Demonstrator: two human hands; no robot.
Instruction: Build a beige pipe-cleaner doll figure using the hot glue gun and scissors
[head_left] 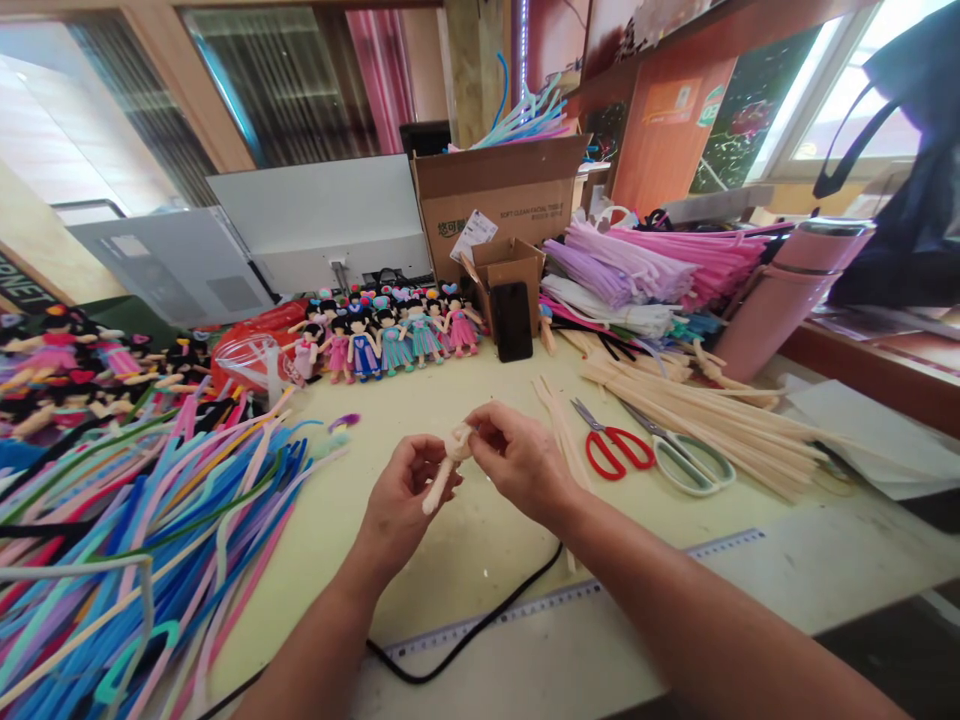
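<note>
Between my two hands, above the middle of the table, is a cream pipe cleaner piece (442, 478) with a coiled, knotted upper end and a straight part hanging down. My left hand (409, 495) is closed on its lower part from the left. The fingertips of my right hand (517, 455) pinch the coiled end from the right. Beyond my right hand lie loose cream pipe cleaners (562, 425), red-handled scissors (615, 448) and a pair with pale green and white handles (690, 460).
Colourful pipe cleaners (150, 530) heap at left. Small dolls (390, 340) stand at the back beside a phone (513, 322) and a cardboard box (502, 190). A cream bundle (720, 420) and a pink flask (795, 295) are right. A ruler (540, 603) and black cord (465, 640) lie in front.
</note>
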